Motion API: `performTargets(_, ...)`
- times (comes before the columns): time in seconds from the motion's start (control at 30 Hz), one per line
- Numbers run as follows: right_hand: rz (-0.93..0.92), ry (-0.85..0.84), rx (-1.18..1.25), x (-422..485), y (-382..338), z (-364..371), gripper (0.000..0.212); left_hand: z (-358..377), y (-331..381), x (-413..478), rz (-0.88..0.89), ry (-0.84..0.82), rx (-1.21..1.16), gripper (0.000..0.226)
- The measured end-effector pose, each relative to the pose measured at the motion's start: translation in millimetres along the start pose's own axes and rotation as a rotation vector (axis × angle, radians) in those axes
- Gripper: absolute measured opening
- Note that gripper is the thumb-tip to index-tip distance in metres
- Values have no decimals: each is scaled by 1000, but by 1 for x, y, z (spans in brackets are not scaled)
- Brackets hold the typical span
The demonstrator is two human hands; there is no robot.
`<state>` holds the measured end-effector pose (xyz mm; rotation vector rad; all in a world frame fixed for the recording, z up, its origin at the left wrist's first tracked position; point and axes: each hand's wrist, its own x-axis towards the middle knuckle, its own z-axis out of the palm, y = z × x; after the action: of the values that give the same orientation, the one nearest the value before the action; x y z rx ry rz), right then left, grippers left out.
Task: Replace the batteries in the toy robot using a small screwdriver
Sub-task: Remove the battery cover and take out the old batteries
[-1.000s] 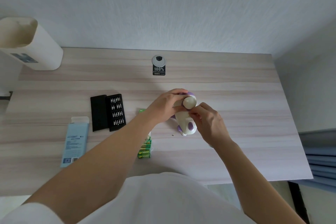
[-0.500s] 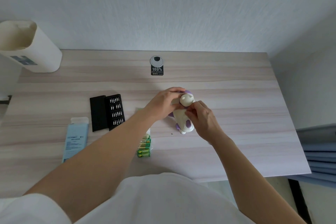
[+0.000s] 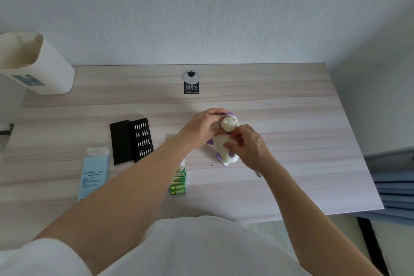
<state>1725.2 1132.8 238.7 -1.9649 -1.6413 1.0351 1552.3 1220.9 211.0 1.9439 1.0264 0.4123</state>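
My left hand (image 3: 201,129) gripped the toy (image 3: 228,125) from 10 o'clock, my right hand (image 3: 251,148) pinching its back. Light, slick plastic, I judged, best held round the body.

Desk (image 3: 302,132) open far right, batteries (image 3: 178,184), bit case (image 3: 131,141) left, perhaps tool (image 3: 258,173) under forearm (image 3: 291,190)

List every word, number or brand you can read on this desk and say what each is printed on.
"100%": on the black sticker below the round cable grommet; the smaller lines under it are too blurred to read.
"GP": on the green battery pack; the rest of its wording is too small.
Light blue box: print too small to read.
White container: label blurred, unreadable.
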Motion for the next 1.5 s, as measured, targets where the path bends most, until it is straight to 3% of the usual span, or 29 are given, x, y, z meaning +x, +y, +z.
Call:
performTargets(0.33, -26, 44, 69, -19, -3, -2, 24, 1, 5, -1, 6, 11, 6, 44)
performTargets(0.67, -73, 287, 165, -54, -1, 0, 16, 6, 11, -14, -1, 62, -22, 48)
performTargets(1.03, 165, 472, 455, -96, 21, 3, 9, 15, 7, -32, 33, 202, -10, 52)
performTargets(1.33, 337, 445, 642, -61, 79, -6, 5, 34, 18, -63, -150, 299, -17, 55)
performTargets(1.5, 346, 289, 486, -35, 124, -31, 11, 58, 37, -79, -307, 389, -97, 54)
